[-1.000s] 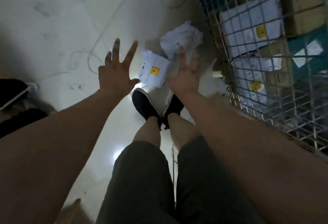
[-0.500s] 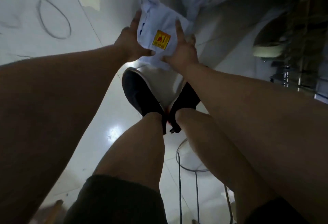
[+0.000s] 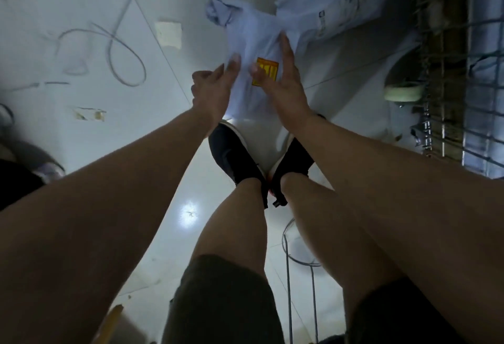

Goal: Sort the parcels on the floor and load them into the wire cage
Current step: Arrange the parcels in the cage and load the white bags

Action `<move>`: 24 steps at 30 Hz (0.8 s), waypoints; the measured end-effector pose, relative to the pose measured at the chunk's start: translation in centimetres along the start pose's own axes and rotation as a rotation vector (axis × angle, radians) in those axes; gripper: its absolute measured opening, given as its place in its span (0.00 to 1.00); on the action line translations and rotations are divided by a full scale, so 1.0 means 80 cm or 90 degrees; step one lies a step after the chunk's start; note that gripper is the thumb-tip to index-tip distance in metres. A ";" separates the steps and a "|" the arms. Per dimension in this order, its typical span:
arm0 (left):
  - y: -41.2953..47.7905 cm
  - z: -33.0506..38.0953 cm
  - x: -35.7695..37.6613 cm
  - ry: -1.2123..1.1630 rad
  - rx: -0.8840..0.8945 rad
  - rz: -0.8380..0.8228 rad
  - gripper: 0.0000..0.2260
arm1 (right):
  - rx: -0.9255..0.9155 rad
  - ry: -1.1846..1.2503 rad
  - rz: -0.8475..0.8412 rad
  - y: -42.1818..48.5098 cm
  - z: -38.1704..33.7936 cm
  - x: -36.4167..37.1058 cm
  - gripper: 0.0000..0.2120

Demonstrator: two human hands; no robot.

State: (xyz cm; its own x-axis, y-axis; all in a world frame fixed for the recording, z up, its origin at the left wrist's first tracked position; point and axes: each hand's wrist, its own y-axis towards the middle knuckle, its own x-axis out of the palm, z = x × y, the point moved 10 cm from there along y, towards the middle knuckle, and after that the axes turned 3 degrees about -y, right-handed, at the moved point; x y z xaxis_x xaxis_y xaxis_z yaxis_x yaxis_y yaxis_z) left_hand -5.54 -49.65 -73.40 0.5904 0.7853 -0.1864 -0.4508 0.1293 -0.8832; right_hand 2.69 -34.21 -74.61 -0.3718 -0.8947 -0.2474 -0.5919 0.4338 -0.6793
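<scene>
Left hand (image 3: 215,90) pinches the edge of a white soft-plastic mailer parcel (image 3: 245,32); right hand (image 3: 285,84) clamps a thumb on its yellow square sticker (image 3: 270,71), above pale tiled floor (image 3: 81,139). I'd support underneath and swing right to the wire cage (image 3: 433,30). Vs 0.5 s ago: thumb now covers sticker.

Open floor (image 3: 141,131) left, wire cage (image 3: 463,52) walling right, second parcel (image 3: 335,2) ahead
</scene>
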 end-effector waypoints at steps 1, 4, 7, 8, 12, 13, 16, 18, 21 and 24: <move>-0.025 0.022 -0.009 0.001 0.001 0.015 0.32 | -0.016 0.002 0.020 -0.014 -0.030 -0.009 0.50; -0.102 0.096 -0.009 -0.060 0.074 -0.068 0.30 | -0.042 0.010 0.057 -0.054 -0.111 -0.036 0.58; -0.180 0.177 -0.035 -0.045 0.224 -0.034 0.15 | -0.017 0.043 0.078 -0.087 -0.190 -0.062 0.57; -0.202 0.203 -0.044 -0.037 0.284 -0.007 0.13 | 0.007 0.072 0.075 -0.098 -0.215 -0.068 0.57; -0.278 0.276 -0.065 -0.073 0.350 0.026 0.23 | 0.035 0.153 0.054 -0.136 -0.321 -0.096 0.59; -0.295 0.289 -0.071 -0.102 0.342 0.032 0.21 | 0.024 0.167 0.050 -0.146 -0.345 -0.108 0.57; -0.343 0.332 -0.098 -0.202 0.329 0.064 0.21 | -0.008 0.265 0.036 -0.177 -0.407 -0.148 0.39; -0.371 0.369 -0.111 -0.182 0.342 0.067 0.21 | -0.021 0.331 0.016 -0.202 -0.449 -0.170 0.28; -0.396 0.406 -0.094 -0.183 0.255 -0.046 0.20 | -0.069 0.392 -0.064 -0.244 -0.510 -0.189 0.16; -0.428 0.432 -0.054 -0.279 0.162 -0.235 0.24 | -0.047 0.437 -0.107 -0.280 -0.543 -0.210 0.06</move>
State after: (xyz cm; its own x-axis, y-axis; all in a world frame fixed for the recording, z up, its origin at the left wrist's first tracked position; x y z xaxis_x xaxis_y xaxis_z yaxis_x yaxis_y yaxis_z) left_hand -15.82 -36.58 -27.50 0.4329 0.8294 0.3531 -0.4470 0.5377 -0.7149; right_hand -8.87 -24.24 -25.25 -0.6240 -0.6914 0.3642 -0.7182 0.3237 -0.6160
